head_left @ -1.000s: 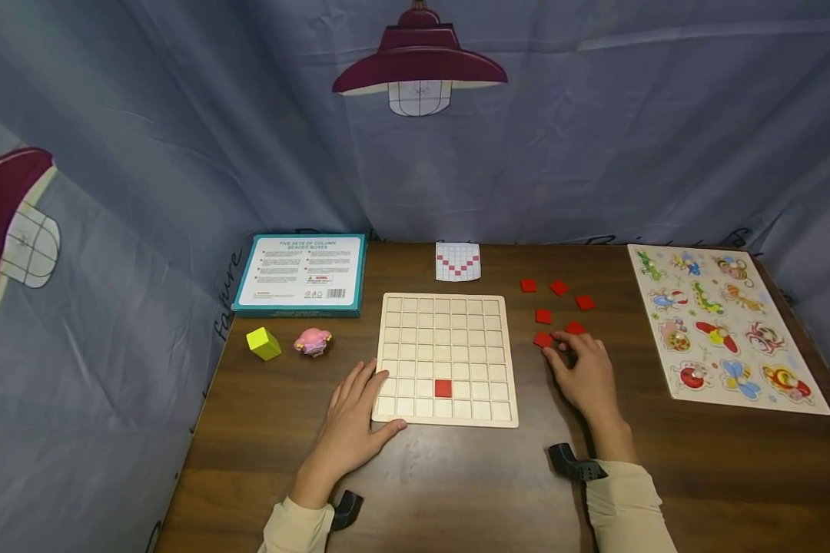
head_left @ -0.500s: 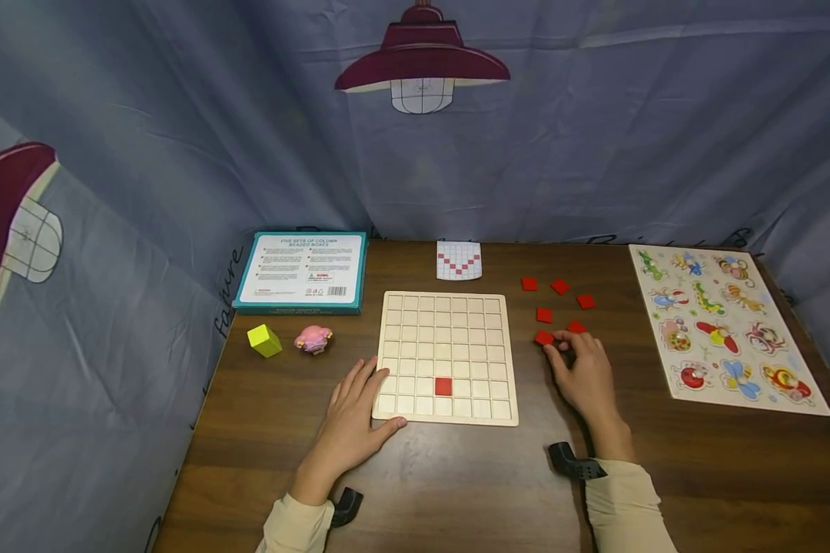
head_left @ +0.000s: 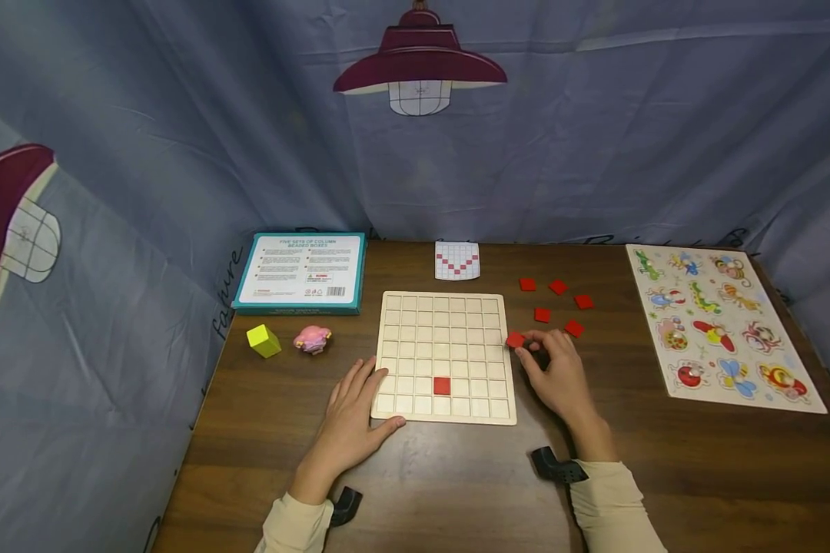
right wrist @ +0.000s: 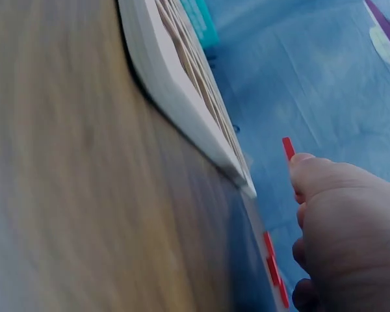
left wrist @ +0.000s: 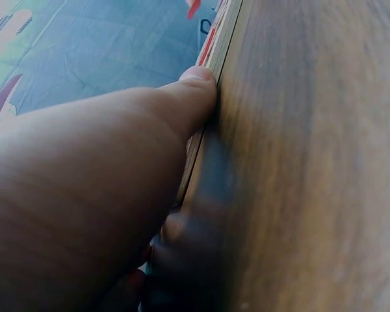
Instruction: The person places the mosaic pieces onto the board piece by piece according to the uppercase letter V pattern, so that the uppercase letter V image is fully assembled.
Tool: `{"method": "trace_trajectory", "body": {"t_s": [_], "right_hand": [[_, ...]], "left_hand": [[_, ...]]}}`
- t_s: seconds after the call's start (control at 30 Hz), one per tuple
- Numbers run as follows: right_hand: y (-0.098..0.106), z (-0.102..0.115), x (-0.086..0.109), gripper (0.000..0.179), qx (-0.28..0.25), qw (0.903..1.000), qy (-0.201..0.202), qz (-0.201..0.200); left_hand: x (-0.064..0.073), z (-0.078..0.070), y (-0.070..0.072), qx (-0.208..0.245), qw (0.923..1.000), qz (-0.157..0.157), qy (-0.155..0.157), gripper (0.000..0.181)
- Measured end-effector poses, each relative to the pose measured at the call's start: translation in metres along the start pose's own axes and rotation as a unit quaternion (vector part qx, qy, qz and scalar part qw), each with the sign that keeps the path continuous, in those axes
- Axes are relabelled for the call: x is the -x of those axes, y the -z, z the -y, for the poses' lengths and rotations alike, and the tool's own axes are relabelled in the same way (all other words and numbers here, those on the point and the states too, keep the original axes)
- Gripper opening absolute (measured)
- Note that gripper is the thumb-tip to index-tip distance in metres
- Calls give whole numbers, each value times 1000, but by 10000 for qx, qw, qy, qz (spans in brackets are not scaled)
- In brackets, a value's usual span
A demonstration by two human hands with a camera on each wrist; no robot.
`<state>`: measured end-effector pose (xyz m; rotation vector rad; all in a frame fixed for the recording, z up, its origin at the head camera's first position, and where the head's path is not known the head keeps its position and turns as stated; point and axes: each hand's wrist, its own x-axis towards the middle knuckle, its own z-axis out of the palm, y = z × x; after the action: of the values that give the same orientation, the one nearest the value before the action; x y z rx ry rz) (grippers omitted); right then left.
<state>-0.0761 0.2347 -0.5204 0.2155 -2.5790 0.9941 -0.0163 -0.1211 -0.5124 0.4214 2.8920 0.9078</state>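
Tile [head_left: 515, 339], red, flat and square, is being held up just beside the right rim of a pale wooden grid board [head_left: 441, 351], one corner being pinched between the thumb and fingertips of the right hand [head_left: 556, 376]. Good handling is being judged to rest on a light pinch near the edge: the piece is best being held level, its far side being left uncovered, so that no raised ridge is being caught by a dipped corner. From the right wrist, it is being shown almost edge-on as a thin strip; its upper face is looking plain, while its material cannot be told. Farther in, a second red square tile [head_left: 442, 385] is being framed by the middle cell of the second row from the near edge. The board's left side is being touched by the left hand [head_left: 349, 415], its fingers lying extended and the thumb spread wide, an apt brace. Beyond the right hand, five loose red square tiles [head_left: 542, 315] are being seen, scattered on the brown wood-grain table [head_left: 443, 491].
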Motion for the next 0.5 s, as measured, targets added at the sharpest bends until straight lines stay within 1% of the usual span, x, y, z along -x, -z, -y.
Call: {"method": "trace_trajectory", "body": {"t_s": [0.2, 0.5], "right_hand": [[-9, 16, -1, 25, -154, 9995, 218, 162], [-33, 46, 0, 24, -500, 9955, 614, 521]], "left_hand": [[0, 1, -1, -1, 10000, -8, 11, 83], [0, 0, -1, -10, 10000, -9, -3, 83]]}}
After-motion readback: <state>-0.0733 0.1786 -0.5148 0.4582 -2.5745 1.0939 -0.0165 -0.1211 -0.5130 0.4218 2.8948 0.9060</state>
